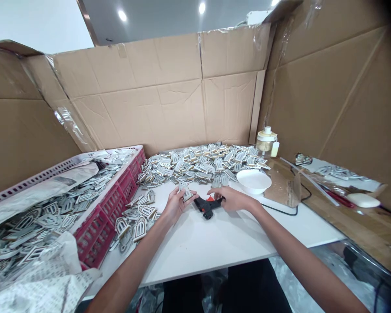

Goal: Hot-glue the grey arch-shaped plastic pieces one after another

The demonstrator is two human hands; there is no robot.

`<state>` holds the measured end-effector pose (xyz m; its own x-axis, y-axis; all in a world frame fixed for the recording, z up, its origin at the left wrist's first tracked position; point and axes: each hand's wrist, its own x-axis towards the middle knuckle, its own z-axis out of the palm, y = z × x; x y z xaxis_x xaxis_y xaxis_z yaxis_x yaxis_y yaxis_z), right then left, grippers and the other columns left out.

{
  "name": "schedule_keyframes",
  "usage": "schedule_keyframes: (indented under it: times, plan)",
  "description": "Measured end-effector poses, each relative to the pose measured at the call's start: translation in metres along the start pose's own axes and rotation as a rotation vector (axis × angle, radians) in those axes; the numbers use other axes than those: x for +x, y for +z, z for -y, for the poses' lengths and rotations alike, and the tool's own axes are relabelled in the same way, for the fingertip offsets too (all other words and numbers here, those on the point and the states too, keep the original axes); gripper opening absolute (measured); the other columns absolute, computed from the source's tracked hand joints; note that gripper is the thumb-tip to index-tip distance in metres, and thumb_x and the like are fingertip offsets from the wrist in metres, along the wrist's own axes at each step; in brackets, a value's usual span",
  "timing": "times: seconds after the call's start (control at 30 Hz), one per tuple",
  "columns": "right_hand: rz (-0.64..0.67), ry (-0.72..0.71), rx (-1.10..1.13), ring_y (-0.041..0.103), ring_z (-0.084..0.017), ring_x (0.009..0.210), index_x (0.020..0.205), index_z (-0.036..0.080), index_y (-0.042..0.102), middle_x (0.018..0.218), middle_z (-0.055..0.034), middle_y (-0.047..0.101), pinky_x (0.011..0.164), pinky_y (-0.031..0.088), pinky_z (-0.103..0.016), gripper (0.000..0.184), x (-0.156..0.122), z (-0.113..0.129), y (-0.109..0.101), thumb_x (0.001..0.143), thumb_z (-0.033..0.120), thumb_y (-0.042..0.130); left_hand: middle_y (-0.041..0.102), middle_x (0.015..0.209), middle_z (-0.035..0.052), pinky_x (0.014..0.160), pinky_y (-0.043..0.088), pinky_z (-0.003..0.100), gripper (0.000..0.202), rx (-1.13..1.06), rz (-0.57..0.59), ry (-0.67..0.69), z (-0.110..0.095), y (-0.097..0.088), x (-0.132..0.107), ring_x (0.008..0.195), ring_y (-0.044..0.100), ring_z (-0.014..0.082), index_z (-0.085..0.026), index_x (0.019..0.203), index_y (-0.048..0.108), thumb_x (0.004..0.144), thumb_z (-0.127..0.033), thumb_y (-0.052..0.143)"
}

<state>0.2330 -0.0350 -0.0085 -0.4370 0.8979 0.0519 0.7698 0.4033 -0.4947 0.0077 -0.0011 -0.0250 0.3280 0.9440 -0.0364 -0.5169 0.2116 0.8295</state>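
Observation:
My left hand (177, 205) holds one small grey-and-white arch-shaped piece (184, 190) between thumb and fingers, tilted upward over the white board. In my right hand (232, 198) is a black hot glue gun (207, 207) with orange-red parts, its handle gripped by the fingers. The gun lies on its side close to the board, and its front end is near the left thumb. Whether the nozzle touches the piece, I cannot tell. Behind both hands a wide heap of similar arch-shaped pieces (198, 163) spreads along the back. A smaller group of pieces (140, 224) lies left of my left forearm.
A pink plastic crate (99, 232) full of pieces and paper stands at the left. Right of the heap are a white bowl (253, 181), a clear jar (266, 140) and a black cable (280, 212). Cardboard walls (169, 95) enclose the white work board (208, 252).

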Motion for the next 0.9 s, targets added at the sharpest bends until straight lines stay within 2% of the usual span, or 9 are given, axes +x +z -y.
schedule_keyframes:
  times: [0.17, 0.27, 0.33, 0.47, 0.57, 0.67, 0.77, 0.9]
  plan:
    - [-0.004, -0.047, -0.113, 0.051, -0.023, 0.102, 0.118, 0.022, 0.052, 0.109, -0.0067, 0.058, 0.082, 0.037, -0.030, 0.066, -0.009, 0.003, 0.007, 0.056, -0.001, 0.047, 0.066, 0.080, 0.0079, 0.089, 0.050, 0.041, 0.007, 0.039, 0.002, 0.004, 0.001, 0.003, -0.001, 0.085, 0.067, 0.0197, -0.014, 0.087, 0.046, 0.083, -0.012, 0.051]
    - [-0.074, -0.005, -0.212, 0.049, -0.023, 0.102, 0.123, 0.021, 0.049, 0.111, -0.0092, 0.055, 0.080, 0.035, -0.029, 0.069, -0.010, 0.010, 0.015, 0.059, -0.003, 0.045, 0.067, 0.079, 0.0078, 0.087, 0.051, 0.042, 0.011, 0.072, 0.008, 0.006, 0.003, 0.003, -0.002, 0.083, 0.067, 0.0203, -0.015, 0.089, 0.044, 0.082, -0.013, 0.053]
    - [-0.145, 0.041, -0.298, 0.050, -0.022, 0.098, 0.119, 0.021, 0.051, 0.105, -0.0096, 0.055, 0.075, 0.034, -0.028, 0.063, -0.009, 0.015, 0.020, 0.062, -0.003, 0.045, 0.067, 0.079, 0.0080, 0.086, 0.051, 0.043, 0.013, 0.097, 0.009, 0.005, 0.005, 0.003, -0.002, 0.084, 0.067, 0.0209, -0.015, 0.090, 0.044, 0.081, -0.015, 0.054]
    - [-0.324, 0.159, -0.389, 0.050, -0.021, 0.089, 0.106, 0.023, 0.058, 0.094, -0.0076, 0.054, 0.064, 0.030, -0.026, 0.041, -0.005, 0.022, 0.023, 0.069, 0.007, 0.050, 0.067, 0.079, 0.0063, 0.083, 0.052, 0.045, 0.015, 0.111, -0.005, 0.022, 0.007, 0.002, -0.001, 0.079, 0.067, 0.0196, -0.015, 0.089, 0.045, 0.080, -0.016, 0.056]
    - [-0.498, 0.208, -0.309, 0.051, -0.019, 0.081, 0.106, 0.024, 0.057, 0.092, -0.0053, 0.054, 0.059, 0.029, -0.025, 0.034, -0.004, 0.023, 0.020, 0.072, 0.017, 0.054, 0.066, 0.074, 0.0050, 0.083, 0.052, 0.045, 0.015, 0.133, -0.009, 0.024, 0.007, 0.003, -0.001, 0.076, 0.067, 0.0189, -0.016, 0.088, 0.044, 0.079, -0.016, 0.056]
    - [-0.601, 0.141, -0.149, 0.051, -0.017, 0.075, 0.101, 0.022, 0.059, 0.088, -0.0034, 0.054, 0.060, 0.032, -0.025, 0.030, -0.003, 0.024, 0.019, 0.071, 0.024, 0.056, 0.066, 0.071, 0.0066, 0.083, 0.052, 0.045, 0.013, 0.183, -0.005, 0.017, 0.007, 0.004, -0.003, 0.074, 0.067, 0.0193, -0.015, 0.089, 0.044, 0.080, -0.017, 0.054]
    - [-0.598, 0.051, -0.046, 0.051, -0.016, 0.072, 0.087, 0.019, 0.062, 0.080, -0.0023, 0.054, 0.062, 0.034, -0.025, 0.019, -0.002, 0.024, 0.023, 0.069, 0.022, 0.054, 0.066, 0.071, 0.0071, 0.082, 0.052, 0.045, 0.012, 0.212, -0.008, 0.020, 0.007, 0.006, -0.004, 0.073, 0.067, 0.0189, -0.014, 0.091, 0.046, 0.080, -0.015, 0.052]
    - [-0.558, 0.027, -0.019, 0.050, -0.015, 0.068, 0.073, 0.019, 0.060, 0.076, -0.0015, 0.053, 0.060, 0.032, -0.025, 0.009, -0.001, 0.024, 0.029, 0.069, 0.021, 0.052, 0.064, 0.074, 0.0057, 0.079, 0.054, 0.045, 0.013, 0.209, -0.028, 0.008, 0.005, 0.009, -0.005, 0.071, 0.066, 0.0170, -0.013, 0.089, 0.048, 0.078, -0.012, 0.053]
